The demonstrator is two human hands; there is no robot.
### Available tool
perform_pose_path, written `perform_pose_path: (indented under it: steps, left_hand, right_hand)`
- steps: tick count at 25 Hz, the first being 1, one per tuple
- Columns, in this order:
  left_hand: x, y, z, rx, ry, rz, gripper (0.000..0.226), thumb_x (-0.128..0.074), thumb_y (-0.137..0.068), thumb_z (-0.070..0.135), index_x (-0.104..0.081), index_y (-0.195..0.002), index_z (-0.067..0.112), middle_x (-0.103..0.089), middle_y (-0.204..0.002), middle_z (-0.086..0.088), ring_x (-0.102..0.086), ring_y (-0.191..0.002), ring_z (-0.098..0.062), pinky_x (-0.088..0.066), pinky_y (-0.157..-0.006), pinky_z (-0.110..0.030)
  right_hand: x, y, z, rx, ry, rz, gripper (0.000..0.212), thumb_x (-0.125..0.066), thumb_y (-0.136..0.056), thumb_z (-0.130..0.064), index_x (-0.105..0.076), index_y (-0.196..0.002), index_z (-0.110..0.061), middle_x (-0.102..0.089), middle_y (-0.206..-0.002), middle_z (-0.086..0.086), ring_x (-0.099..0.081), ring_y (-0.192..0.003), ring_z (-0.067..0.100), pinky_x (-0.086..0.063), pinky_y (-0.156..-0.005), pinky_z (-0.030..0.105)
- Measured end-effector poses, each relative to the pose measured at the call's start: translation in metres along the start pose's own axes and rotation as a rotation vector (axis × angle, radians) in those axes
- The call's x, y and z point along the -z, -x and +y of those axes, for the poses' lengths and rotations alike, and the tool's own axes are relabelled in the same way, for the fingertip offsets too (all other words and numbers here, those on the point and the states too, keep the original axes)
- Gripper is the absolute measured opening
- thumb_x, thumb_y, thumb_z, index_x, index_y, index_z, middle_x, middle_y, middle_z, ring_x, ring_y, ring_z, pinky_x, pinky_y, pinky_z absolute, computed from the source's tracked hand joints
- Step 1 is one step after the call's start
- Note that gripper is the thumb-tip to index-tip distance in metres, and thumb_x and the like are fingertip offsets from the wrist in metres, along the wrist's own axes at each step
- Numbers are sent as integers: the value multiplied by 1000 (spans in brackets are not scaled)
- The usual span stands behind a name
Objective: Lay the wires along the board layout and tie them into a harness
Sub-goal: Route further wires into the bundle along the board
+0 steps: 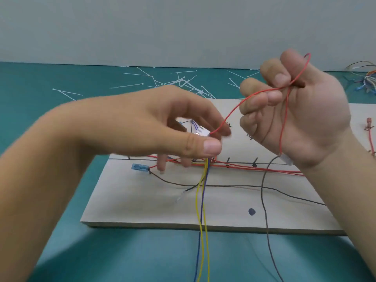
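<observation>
Above the board point(142, 202), a red wire point(240, 102)
The left hand point(154, 127) is pinching the wire's end by a white plug point(203, 132); the right hand point(309, 115), just apart, is curling round its loop. The board's handwriting point(249, 136) is proving unreadable

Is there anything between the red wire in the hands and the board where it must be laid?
No obstacle shows. The red wire hangs in air between left hand and right hand above the board. Only laid red wires and pegs sit on the line below.
</observation>
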State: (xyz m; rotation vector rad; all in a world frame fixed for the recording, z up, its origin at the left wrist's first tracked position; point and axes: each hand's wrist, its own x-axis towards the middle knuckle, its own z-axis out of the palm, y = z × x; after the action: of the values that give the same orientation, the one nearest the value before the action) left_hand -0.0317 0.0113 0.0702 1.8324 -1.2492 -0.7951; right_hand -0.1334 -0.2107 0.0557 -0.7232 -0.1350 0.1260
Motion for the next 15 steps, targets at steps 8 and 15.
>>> perform_pose_path:
  steps: [8,15]
  left_hand:
    - [33,-5,-40,-24,83,196,26,-87,-74,28,-82,-93,12,-72,-74,-11,-67,-61,-19,-56,-61,-26]
    - [58,20,-58,57,59,241,49,-97,-60,44,-80,-90,9,-76,-83,-19,-75,-64,-31,-63,-66,-34]
  right_hand:
    - [5,-7,8,72,300,576,26,-42,-106,-21,-56,-86,-12,-43,-64,-1,-31,-42,6,-23,-30,16]
    - [-8,-4,17,235,810,448,14,-62,-94,-14,-67,-107,-15,-63,-81,4,-29,-43,16,-20,-44,20]
